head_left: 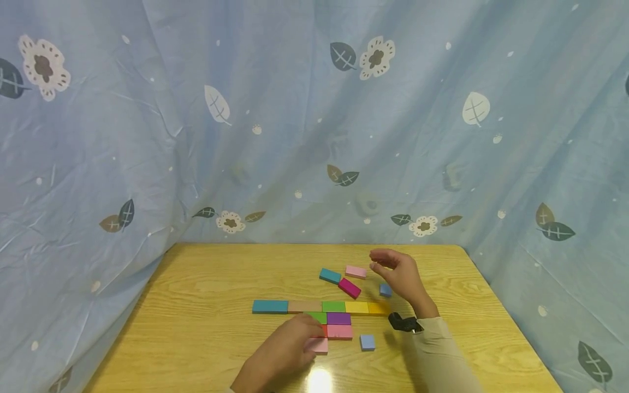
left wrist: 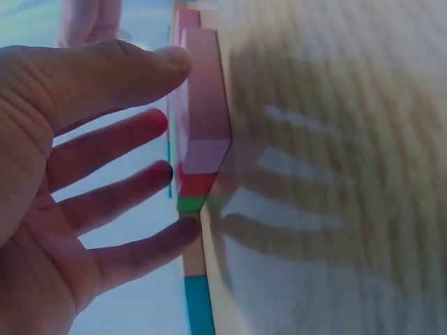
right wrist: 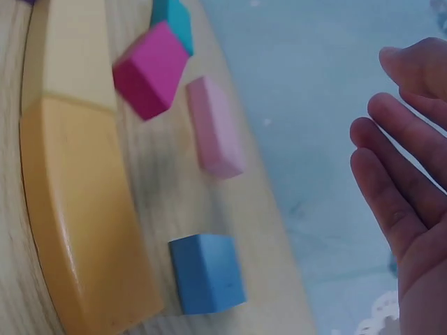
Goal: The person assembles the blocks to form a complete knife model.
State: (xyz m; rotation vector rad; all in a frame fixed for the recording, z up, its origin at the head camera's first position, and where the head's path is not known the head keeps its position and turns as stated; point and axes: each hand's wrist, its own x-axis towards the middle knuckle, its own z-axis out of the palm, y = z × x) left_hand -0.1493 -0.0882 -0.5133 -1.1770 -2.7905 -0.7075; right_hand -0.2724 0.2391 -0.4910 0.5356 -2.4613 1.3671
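Blocks [head_left: 270, 307] lie on a wooden table [head_left: 206, 273], blue curtain [head_left: 285, 109] behind.

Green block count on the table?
2: one green block between the tan block and yellow block; another green block just left of the purple block. The left hand may hide more.

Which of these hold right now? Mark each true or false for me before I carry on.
1. The right hand holds no block. True.
2. The yellow block sits between a green block and the orange block in the long row. True.
3. That row's left end is orange. False: it is the long teal block.
4. Both blue blocks lie beyond the row. False: one lies on the person's side.
5. In the head view, the left hand partly hides the red block. True.
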